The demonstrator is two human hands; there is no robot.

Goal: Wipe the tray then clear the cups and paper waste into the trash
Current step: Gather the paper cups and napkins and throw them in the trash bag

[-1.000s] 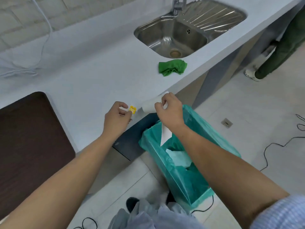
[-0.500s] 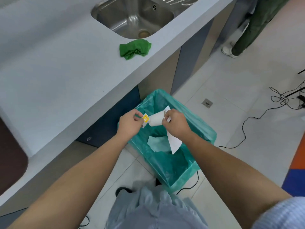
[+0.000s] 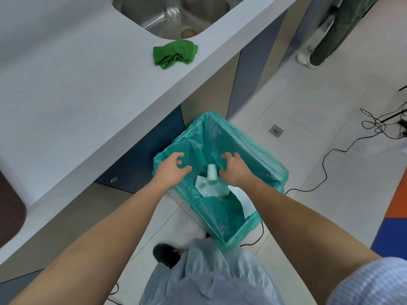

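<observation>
The sink (image 3: pixel 154 16) is cut off by the top edge, and only a corner of the dark brown tray (image 3: pixel 10 208) shows at the left edge. The white cup (image 3: pixel 211 172) over the trash bin (image 3: pixel 253 150) is blurred, and the paper (image 3: pixel 209 188) below it is partly hidden by the right hand (image 3: pixel 234 170). Of a second person (image 3: pixel 330 34) only a trouser leg and a shoe show.

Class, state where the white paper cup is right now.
In the head view, the paper cup is near the centre, over the open green-lined trash bin, between the left hand and right hand, held by neither.
</observation>
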